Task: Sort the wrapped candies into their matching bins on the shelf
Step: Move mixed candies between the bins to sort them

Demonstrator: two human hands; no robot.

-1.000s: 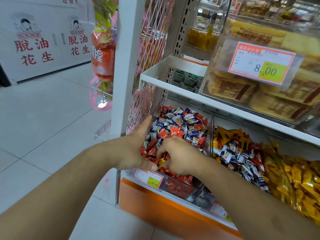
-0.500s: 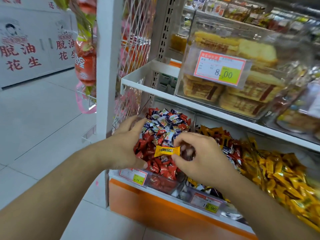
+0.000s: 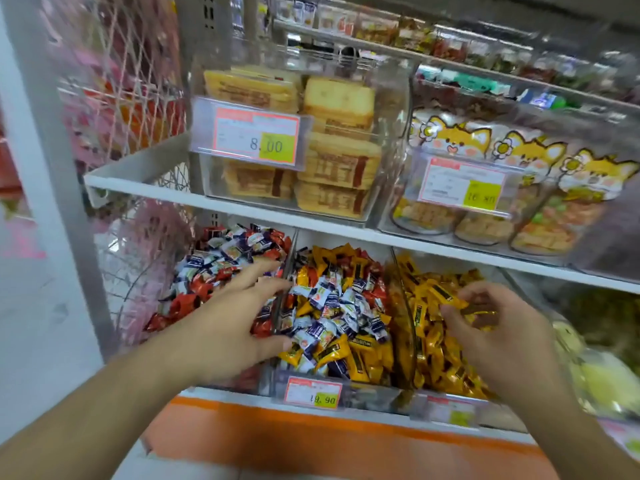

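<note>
Three clear bins sit side by side on the lower shelf. The left bin (image 3: 221,268) holds red and blue-white wrapped candies. The middle bin (image 3: 339,306) holds a mix of blue-white, red and yellow ones. The right bin (image 3: 433,358) is full of yellow candies. My left hand (image 3: 235,317) lies flat with spread fingers across the divider between the left and middle bins, touching the candies. My right hand (image 3: 498,334) hovers over the right bin, its fingers curled around a yellow candy (image 3: 479,311), though blur makes the grip unclear.
The shelf above carries a clear box of packaged cakes (image 3: 332,150) and fox-print snack tubs (image 3: 519,202), close over the bins. A price tag (image 3: 313,391) hangs on the middle bin's front. A white post (image 3: 69,168) and wire mesh stand left; an orange base (image 3: 311,441) runs below.
My right hand carried the yellow candy from the left bin rightward to the yellow bin. My left hand slid right onto the divider. The view turned to the right.
</note>
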